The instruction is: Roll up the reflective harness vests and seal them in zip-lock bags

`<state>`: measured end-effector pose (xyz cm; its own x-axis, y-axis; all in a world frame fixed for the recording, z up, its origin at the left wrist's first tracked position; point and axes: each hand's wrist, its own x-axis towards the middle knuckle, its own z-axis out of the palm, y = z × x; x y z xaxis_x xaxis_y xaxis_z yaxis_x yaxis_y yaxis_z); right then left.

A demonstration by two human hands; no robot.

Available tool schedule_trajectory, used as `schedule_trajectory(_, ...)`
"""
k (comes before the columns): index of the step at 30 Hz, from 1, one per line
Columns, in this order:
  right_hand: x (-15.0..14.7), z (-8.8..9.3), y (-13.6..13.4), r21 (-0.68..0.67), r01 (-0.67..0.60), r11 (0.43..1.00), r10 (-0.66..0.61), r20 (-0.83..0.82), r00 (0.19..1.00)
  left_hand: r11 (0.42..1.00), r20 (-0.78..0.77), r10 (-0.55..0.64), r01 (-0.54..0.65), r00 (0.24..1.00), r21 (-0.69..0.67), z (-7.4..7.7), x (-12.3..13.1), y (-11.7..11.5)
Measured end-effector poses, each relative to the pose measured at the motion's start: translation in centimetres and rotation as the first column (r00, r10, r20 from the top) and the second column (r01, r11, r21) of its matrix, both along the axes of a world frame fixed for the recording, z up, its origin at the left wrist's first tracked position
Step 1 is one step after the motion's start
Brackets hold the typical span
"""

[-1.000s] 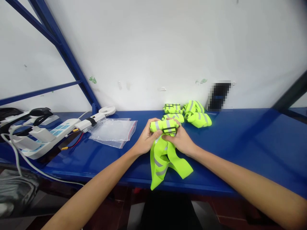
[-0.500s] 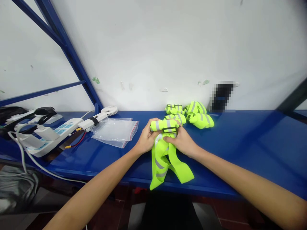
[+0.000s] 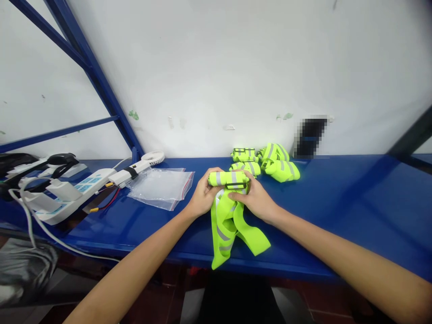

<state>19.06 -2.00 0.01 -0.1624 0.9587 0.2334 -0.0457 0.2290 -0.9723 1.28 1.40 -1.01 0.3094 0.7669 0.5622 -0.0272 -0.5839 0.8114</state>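
Note:
A neon-yellow reflective strap (image 3: 224, 223) with grey bands is partly rolled up, with a black buckle on the roll. My left hand (image 3: 204, 194) grips the roll's left end, and my right hand (image 3: 258, 198) is closed round its right end, thumb below the buckle. Loose lengths of the strap hang down toward the table's front edge. Behind my hands lie two rolled straps (image 3: 244, 154), one in front of the other. Beside them, to the right, sits a looser bundle of the same strap (image 3: 281, 170).
Clear zip bags (image 3: 158, 186) lie left of my hands, by a small white fan (image 3: 153, 158). Farther left is a power strip (image 3: 81, 191) with plugs and cables. A dark, blurred-out object (image 3: 308, 138) leans on the wall. The blue table (image 3: 344, 202) ends at its front edge.
The view has shifted slightly. Both hands hold the rolled strap in nearly the same way, and its loose ends hang almost unchanged.

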Motion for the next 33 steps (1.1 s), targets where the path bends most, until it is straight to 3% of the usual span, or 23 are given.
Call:
schedule_trajectory(8,0.11,-0.18,0.04,-0.024,0.072,0.997,-0.072,0.000,0.997,0.998,-0.020,-0.025,0.023,0.999,-0.058,0.20,0.05,-0.01)
schedule_trajectory(16,0.31,0.05,-0.22,-0.085,-0.029,0.996,0.025,-0.038,0.999,1.000,-0.026,0.003,-0.003,1.000,-0.009,-0.28,-0.17,0.09)
schedule_trajectory(22,0.45,0.26,-0.35,-0.241,-0.172,0.955,0.117,-0.227,0.967,0.995,0.052,-0.002,0.007,0.999,-0.095,0.34,-0.47,0.22)
schedule_trajectory(33,0.52,0.26,-0.21,-0.237,-0.072,0.969,0.049,-0.101,0.994,0.989,0.076,0.026,-0.014,0.997,-0.149,0.33,-0.52,0.05)
